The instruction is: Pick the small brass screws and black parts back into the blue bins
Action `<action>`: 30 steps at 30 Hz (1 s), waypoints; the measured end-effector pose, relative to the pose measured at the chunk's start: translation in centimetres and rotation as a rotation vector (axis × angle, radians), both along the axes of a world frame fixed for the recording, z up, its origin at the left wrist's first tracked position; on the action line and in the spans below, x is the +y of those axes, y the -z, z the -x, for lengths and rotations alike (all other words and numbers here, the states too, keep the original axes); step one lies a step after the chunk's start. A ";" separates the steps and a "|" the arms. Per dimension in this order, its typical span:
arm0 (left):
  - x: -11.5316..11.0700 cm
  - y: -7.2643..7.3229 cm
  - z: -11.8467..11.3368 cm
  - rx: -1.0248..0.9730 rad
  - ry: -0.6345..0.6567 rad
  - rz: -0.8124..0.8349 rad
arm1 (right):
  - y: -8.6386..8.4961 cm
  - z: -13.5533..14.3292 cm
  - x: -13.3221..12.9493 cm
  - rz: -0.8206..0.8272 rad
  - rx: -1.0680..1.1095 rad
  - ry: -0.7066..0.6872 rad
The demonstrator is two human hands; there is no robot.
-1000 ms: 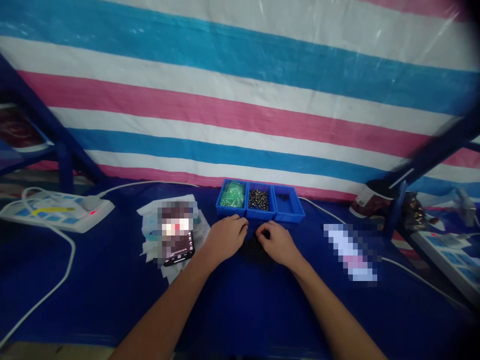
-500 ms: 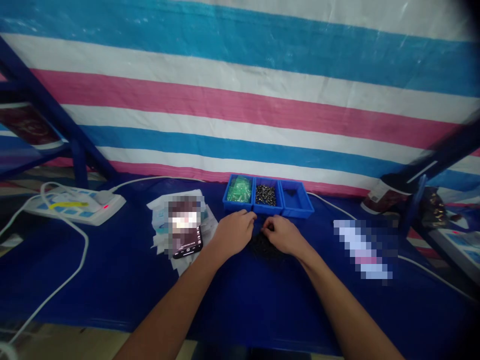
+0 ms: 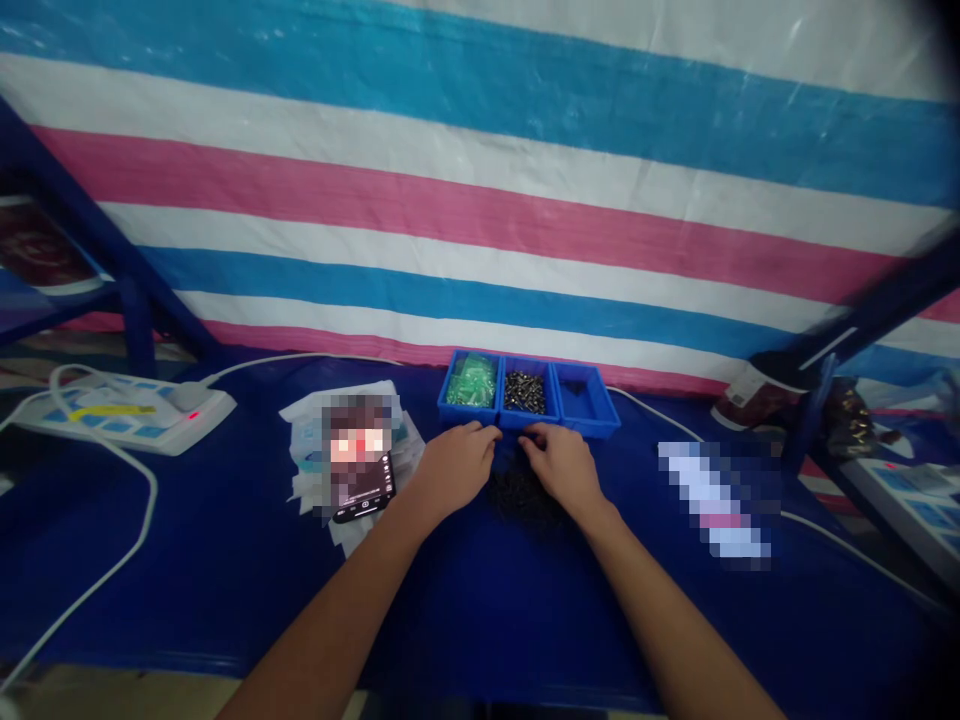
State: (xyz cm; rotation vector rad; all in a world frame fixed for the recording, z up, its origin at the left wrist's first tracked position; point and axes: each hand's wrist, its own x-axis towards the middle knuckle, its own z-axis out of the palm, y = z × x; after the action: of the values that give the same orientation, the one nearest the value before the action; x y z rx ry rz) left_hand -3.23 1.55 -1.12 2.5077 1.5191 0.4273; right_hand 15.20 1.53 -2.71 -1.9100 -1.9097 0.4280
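Observation:
My left hand (image 3: pixel 459 463) is over the blue table, its fingers bent and pressed together just in front of the small blue bins. Facing it across a narrow gap, my right hand (image 3: pixel 561 466) has curled fingers with thumb and index close together. Anything in either hand's fingertips is too small to make out. Below and between the hands lies a pile of small black pieces (image 3: pixel 525 500). Behind them stand three joined bins: one with green pieces (image 3: pixel 471 382), a middle one with small shiny metal parts (image 3: pixel 524 393), and a right bin (image 3: pixel 592 408) with a little dark material.
A lit phone (image 3: pixel 365 500) lies on white plastic packaging (image 3: pixel 304 440) to the left. Farther left is a power strip (image 3: pixel 180 425) with white cables. At right are a blurred-out bright object (image 3: pixel 712 505) and a dark cup (image 3: pixel 739 400). A striped sheet (image 3: pixel 480 200) hangs behind.
My right fingertips have moved slightly forward, nearer the bins, uncovering more of the black pile. My left hand keeps nearly the same pose. The whole view has shifted a little.

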 end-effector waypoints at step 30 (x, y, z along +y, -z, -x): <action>-0.6 -2.4 -1.7 -0.631 0.144 0.131 | -1.9 -0.9 -2.7 -0.070 0.629 -0.198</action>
State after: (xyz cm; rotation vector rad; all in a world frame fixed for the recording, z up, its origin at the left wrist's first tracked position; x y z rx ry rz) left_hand -1.58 0.98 1.29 2.0721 1.0717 0.9473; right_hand 16.07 -1.21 -0.84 -1.3236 -1.6514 0.8864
